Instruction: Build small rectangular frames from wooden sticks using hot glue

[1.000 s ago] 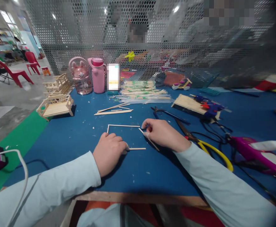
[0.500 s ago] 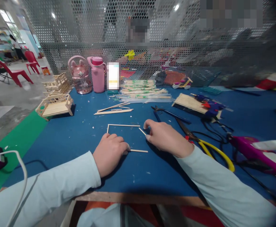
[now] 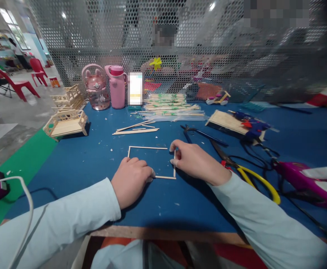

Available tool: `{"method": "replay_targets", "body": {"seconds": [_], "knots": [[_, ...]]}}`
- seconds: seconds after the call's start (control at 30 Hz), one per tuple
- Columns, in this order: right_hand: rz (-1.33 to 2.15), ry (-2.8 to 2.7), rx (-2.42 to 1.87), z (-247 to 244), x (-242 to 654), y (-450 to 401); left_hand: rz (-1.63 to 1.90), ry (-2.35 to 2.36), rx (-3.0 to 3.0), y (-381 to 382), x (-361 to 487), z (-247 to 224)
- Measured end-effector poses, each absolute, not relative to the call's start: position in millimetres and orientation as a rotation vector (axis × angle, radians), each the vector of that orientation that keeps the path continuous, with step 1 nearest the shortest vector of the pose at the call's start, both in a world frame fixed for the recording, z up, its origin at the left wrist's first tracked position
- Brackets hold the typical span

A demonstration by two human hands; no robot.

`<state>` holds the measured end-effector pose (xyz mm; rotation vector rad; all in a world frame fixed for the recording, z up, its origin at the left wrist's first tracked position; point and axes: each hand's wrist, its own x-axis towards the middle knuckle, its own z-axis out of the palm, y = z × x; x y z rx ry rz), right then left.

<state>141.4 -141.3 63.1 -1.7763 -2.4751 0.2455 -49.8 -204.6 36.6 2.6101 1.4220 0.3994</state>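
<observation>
Right grip: the right hand (image 3: 193, 160) curves thumb and forefinger slightly apart around the outline's right stick (image 3: 175, 172); whether it pinches the wood cannot be told.
Left grip: the left hand (image 3: 132, 179) lies knuckles up over the outline's near-left corner, fingers bent and together, touching the near stick (image 3: 165, 177); anything under the palm is hidden.
Stick outline (image 3: 148, 147): thin, straight, pale wooden strips forming a rectangle on the table (image 3: 152, 211), smooth blue top, wooden edge; a gap shows at its far-right corner.
Loose sticks (image 3: 136, 132): flat strips, just beyond the outline.
Pliers (image 3: 208, 135): slim dark handles, right of the outline.
Scissors (image 3: 260, 183): looped yellow handles, farther right of it.
Miniature bed (image 3: 66, 129): slatted wood, left of the outline.
Stick bundles (image 3: 169, 108): clear plastic wrapping, beyond the outline.
Screen (image 3: 101, 41): grey, round-holed, farthest beyond it.
</observation>
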Motion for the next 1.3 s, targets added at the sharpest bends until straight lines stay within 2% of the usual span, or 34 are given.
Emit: {"method": "replay_targets", "body": {"seconds": [0.83,0.93,1.1,1.3], "knots": [[0.615,-2.308,-1.735,59,139,-139,0.405,1.441,2.609,-207,-49,38],[0.630,-2.225,-1.735,61,149,-134,0.523,1.448,2.563,-205,-53,45],[0.447,-2.155,-1.686,65,167,-123,0.908,1.642,2.383,-176,-88,61],[0.374,-2.252,-1.593,58,162,-121,0.596,1.761,2.269,-139,-127,52]]}}
